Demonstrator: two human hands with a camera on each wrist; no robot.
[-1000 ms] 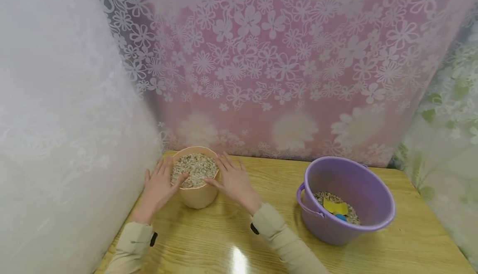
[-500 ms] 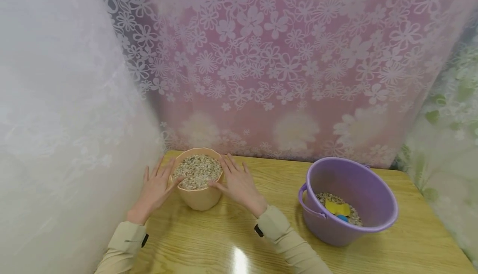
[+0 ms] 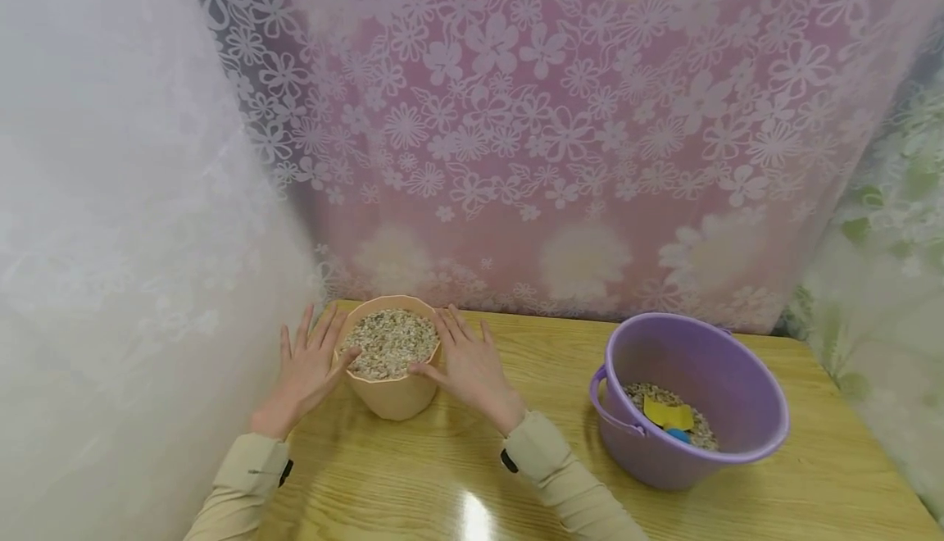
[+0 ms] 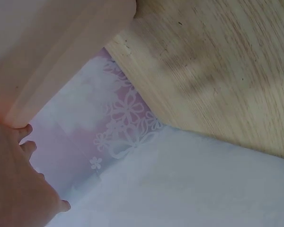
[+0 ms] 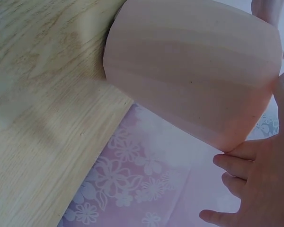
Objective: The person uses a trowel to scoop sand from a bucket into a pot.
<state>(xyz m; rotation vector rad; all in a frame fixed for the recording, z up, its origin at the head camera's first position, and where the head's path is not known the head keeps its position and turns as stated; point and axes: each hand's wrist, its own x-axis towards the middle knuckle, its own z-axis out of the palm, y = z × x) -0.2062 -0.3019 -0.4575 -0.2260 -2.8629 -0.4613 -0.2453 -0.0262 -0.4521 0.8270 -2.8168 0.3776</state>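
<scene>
In the head view, a peach faceted pot (image 3: 394,402) stands upright on the table near its far left corner. Pale, gravel-like grains (image 3: 391,342) fill it nearly to the rim. My left hand (image 3: 306,373) lies at the pot's left side, fingers spread and mostly straight, its thumb at the rim. On the other side my right hand (image 3: 478,370) rests straight fingers against the wall, thumb at the front rim. The right wrist view shows the pot's wall (image 5: 189,71) with the right hand's fingertips (image 5: 234,151) touching near its rim. The left wrist view shows only part of the left hand (image 4: 19,175).
To the right stands a purple bucket (image 3: 656,463) with a handle. Inside it are similar grains, a yellow piece (image 3: 667,414) and a blue round thing (image 3: 678,435). Floral curtain-like sheets (image 3: 516,156) border the wooden table (image 3: 413,475) at the back and sides.
The left hand's fingers have spread wider and its wrist has shifted left. The right hand stays by the pot. The whole view has shifted slightly.
</scene>
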